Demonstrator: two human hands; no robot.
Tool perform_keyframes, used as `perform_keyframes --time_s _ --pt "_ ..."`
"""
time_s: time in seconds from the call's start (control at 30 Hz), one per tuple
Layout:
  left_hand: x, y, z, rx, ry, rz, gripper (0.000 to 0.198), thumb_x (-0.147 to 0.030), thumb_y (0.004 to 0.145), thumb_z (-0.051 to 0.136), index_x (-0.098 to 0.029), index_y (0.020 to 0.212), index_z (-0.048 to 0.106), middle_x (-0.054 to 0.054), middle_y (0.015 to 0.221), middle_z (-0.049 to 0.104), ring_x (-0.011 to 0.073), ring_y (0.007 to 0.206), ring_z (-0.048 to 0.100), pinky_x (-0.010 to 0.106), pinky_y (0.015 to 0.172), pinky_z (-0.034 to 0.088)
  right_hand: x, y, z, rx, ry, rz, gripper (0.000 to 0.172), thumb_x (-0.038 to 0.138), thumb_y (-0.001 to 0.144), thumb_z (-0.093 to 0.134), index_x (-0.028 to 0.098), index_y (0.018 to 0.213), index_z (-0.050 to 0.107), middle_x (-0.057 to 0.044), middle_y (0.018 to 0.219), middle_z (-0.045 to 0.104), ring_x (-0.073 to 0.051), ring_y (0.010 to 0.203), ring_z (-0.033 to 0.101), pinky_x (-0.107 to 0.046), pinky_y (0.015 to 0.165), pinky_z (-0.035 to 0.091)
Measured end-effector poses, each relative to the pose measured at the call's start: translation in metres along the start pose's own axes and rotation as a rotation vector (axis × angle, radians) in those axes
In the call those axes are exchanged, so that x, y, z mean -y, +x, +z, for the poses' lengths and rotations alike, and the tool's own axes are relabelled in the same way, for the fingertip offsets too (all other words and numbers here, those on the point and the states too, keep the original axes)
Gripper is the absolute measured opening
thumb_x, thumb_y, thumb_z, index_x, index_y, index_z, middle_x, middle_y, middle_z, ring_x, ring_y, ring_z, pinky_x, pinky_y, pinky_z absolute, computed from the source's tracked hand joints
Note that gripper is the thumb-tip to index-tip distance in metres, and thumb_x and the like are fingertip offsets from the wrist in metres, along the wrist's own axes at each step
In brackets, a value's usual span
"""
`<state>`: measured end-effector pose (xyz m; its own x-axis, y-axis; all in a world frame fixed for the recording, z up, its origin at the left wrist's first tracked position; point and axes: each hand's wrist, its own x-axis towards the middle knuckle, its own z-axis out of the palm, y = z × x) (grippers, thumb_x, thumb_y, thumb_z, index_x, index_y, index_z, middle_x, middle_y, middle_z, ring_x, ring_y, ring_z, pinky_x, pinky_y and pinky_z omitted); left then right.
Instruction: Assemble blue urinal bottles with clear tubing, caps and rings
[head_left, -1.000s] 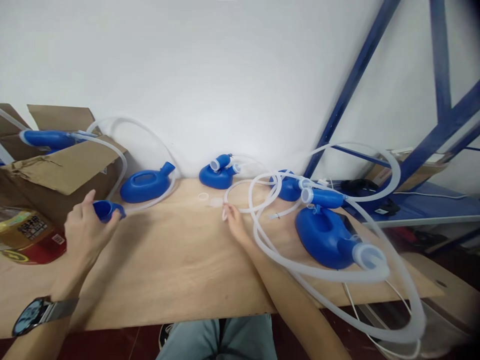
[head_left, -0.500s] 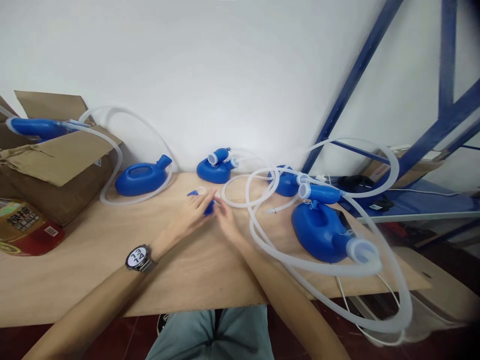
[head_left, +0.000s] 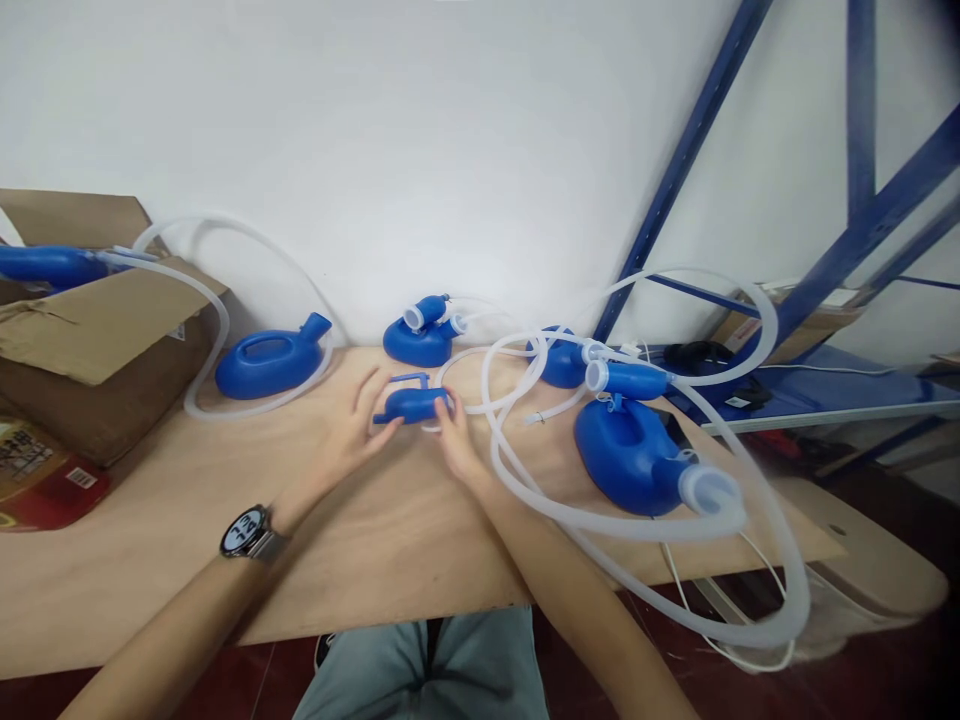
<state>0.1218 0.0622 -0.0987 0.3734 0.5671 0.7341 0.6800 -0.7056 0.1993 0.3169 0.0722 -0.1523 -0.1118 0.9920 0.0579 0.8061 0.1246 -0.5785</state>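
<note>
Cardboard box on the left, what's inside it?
A blue plastic part shows in its opening, with translucent tubing trailing over the front flap. That flap hides the deeper inside.

The small blue piece [head_left: 414, 406] I hold is smooth and rounded, a thin blue arm rising from its far side and bending left. It sits nearly level over the table [head_left: 375, 570], wider end in my right hand [head_left: 456, 438], narrow end towards my spread left hand [head_left: 351, 432].
</note>
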Motion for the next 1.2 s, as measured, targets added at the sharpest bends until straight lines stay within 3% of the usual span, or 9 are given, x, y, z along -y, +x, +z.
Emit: perform_keyframes --time_s 0.07,0.13,0.2,0.27,0.47,0.6,0.83,1.1,1.2 --pt "0.006 -0.012 -0.001 0.024 -0.164 -0.311 0.088 -0.054 0.087 0.073 -0.014 0.158 0.039 0.022 0.154 0.044 0.0348 0.138 0.051 0.054 0.114 0.045 0.000 -0.002 -0.003 0.045 -0.006 -0.034 0.116 0.064 0.088 -0.066 0.003 0.176 -0.020 0.003 0.145 0.016 0.043 0.117 0.002 0.042 0.089 0.004" --pt "0.010 -0.022 0.003 0.134 -0.490 -0.568 0.103 -0.060 0.081 0.076 -0.013 0.161 0.030 0.023 0.147 0.051 0.0328 0.126 0.061 0.051 0.103 0.054 0.004 -0.006 -0.003 0.076 -0.028 -0.121 0.125 0.075 0.083 -0.063 0.010 0.177 -0.011 0.006 0.145 0.016 0.042 0.119 0.002 0.042 0.089 0.001" --pt "0.010 -0.028 0.007 0.193 -0.723 -0.702 0.104 -0.060 0.079 0.078 -0.014 0.159 0.031 0.020 0.138 0.059 0.0299 0.120 0.064 0.048 0.101 0.055 0.009 -0.010 -0.002 0.085 -0.048 -0.185 0.130 0.081 0.079 -0.061 0.017 0.175 -0.001 0.008 0.145 0.016 0.041 0.121 0.001 0.042 0.090 -0.002" --pt "0.009 -0.029 0.008 0.151 -0.753 -0.739 0.097 -0.059 0.078 0.079 -0.014 0.154 0.038 0.018 0.131 0.063 0.0295 0.122 0.063 0.048 0.105 0.052 0.010 -0.011 -0.002 0.073 -0.053 -0.174 0.130 0.078 0.081 -0.063 0.017 0.176 0.001 0.010 0.144 0.017 0.042 0.120 0.001 0.042 0.091 -0.002" --pt "0.009 -0.032 0.000 0.074 -0.568 -0.614 0.089 -0.052 0.083 0.076 -0.016 0.155 0.039 0.017 0.137 0.060 0.0285 0.127 0.060 0.047 0.108 0.051 -0.009 0.000 -0.012 0.080 -0.082 -0.053 0.136 0.068 0.079 -0.077 0.013 0.177 0.001 0.010 0.139 0.024 0.045 0.109 0.009 0.035 0.083 0.002" --pt "0.002 -0.038 0.005 0.150 -0.536 -0.456 0.083 -0.050 0.086 0.076 -0.017 0.154 0.041 0.015 0.130 0.065 0.0276 0.123 0.063 0.047 0.108 0.051 -0.002 -0.006 -0.010 0.112 -0.080 -0.114 0.138 0.068 0.080 -0.076 0.019 0.175 0.010 0.008 0.139 0.025 0.044 0.122 0.005 0.042 0.098 0.001" --pt "-0.010 -0.045 0.008 0.134 -0.409 -0.218 0.076 -0.037 0.089 0.076 -0.027 0.156 0.042 0.009 0.139 0.064 0.0230 0.124 0.065 0.037 0.105 0.054 0.016 -0.020 -0.006 0.081 -0.048 -0.236 0.130 0.019 0.084 -0.087 0.005 0.179 -0.001 0.008 0.142 0.021 0.041 0.132 -0.002 0.040 0.105 -0.003" --pt "-0.016 -0.045 0.004 0.098 -0.349 -0.152 0.079 -0.030 0.084 0.079 -0.031 0.153 0.042 0.004 0.138 0.065 0.0201 0.123 0.066 0.032 0.106 0.053 0.013 -0.028 -0.010 -0.043 -0.153 -0.314 0.119 0.019 0.092 -0.077 0.010 0.177 0.005 0.009 0.142 0.020 0.040 0.135 -0.005 0.038 0.111 -0.005" --pt "-0.017 -0.047 0.007 0.083 -0.425 -0.203 0.075 -0.032 0.085 0.078 -0.030 0.152 0.044 0.005 0.138 0.065 0.0197 0.122 0.066 0.033 0.106 0.053 0.012 -0.033 -0.010 -0.107 -0.238 -0.337 0.115 0.020 0.096 -0.074 0.009 0.177 0.007 0.010 0.142 0.020 0.040 0.137 -0.009 0.037 0.117 -0.006"
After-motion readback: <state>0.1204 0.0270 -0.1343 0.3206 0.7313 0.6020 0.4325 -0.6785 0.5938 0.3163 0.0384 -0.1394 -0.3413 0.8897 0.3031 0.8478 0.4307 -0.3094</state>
